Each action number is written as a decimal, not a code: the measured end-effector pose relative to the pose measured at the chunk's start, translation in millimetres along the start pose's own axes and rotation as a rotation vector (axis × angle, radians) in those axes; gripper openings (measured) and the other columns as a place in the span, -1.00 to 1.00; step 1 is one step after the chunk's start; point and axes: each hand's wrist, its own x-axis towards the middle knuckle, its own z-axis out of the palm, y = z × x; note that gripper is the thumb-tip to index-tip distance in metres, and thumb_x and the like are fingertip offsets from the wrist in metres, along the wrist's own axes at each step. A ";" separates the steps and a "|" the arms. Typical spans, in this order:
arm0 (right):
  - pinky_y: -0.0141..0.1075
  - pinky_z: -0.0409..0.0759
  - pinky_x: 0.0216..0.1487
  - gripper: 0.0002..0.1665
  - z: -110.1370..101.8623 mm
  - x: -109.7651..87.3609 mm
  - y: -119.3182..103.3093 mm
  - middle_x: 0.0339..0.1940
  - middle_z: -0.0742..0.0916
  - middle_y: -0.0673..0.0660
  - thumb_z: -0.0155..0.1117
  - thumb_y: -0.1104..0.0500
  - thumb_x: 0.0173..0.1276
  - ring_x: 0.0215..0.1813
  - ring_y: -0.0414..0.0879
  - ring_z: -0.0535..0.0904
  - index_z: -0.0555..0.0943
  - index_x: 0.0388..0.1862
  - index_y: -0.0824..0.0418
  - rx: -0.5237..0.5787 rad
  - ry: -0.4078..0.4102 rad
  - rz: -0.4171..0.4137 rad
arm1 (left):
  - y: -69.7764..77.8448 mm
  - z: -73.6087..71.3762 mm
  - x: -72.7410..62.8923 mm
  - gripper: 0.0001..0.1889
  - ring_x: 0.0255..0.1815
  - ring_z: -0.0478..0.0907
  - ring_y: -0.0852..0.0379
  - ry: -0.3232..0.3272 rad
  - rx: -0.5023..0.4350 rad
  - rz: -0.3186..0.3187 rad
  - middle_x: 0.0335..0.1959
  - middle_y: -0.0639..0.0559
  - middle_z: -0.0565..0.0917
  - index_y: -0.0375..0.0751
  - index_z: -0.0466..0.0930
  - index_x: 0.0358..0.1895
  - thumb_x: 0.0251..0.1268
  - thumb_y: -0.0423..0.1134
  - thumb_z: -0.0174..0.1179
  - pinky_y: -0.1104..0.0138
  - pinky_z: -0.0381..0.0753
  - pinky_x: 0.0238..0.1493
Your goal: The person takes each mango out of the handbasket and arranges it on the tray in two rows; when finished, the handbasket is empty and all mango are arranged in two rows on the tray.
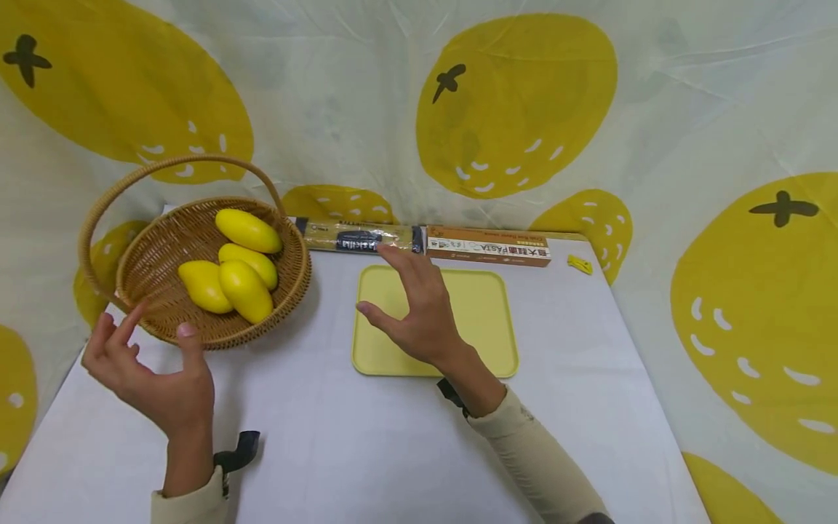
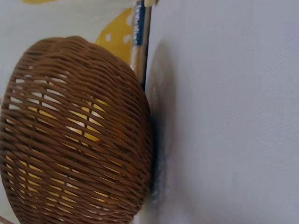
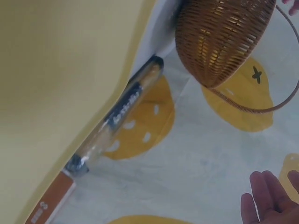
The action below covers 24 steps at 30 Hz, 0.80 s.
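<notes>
A wicker basket (image 1: 150,247) with a tall arched handle holds several yellow mangoes (image 1: 245,231) on the left of the table. Beside its near rim is my left hand (image 1: 164,389), thumb spread from loosely bent fingers and nothing in it. Whether a fingertip touches the rim, I cannot tell. My right hand (image 1: 422,316) hovers over a pale yellow tray (image 1: 484,320), its fingers extended and thumb apart, holding nothing. In the right wrist view, part of that hand (image 3: 271,203) shows at the lower right corner. Woven wicker (image 2: 79,140) fills the left of the left wrist view.
Behind the tray lie a clear pack of spaghetti (image 1: 356,237) and a brown and white pasta box (image 1: 487,246). A small yellow item (image 1: 579,264), perhaps a clip, lies at the back right. A fruit-print curtain (image 1: 340,109) hangs behind the white-covered table (image 1: 340,451).
</notes>
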 end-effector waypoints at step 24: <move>-0.29 0.35 0.55 -0.05 66.8 34.0 -39.4 0.46 0.64 0.04 0.60 -0.14 0.25 0.50 -0.11 0.50 0.45 0.56 0.11 0.123 -0.128 -0.071 | -48.7 -2.8 0.8 -0.08 0.51 0.35 -0.11 -0.351 -0.252 -0.361 0.62 -0.04 0.22 0.21 0.08 0.67 0.35 -0.31 0.37 0.25 0.49 0.35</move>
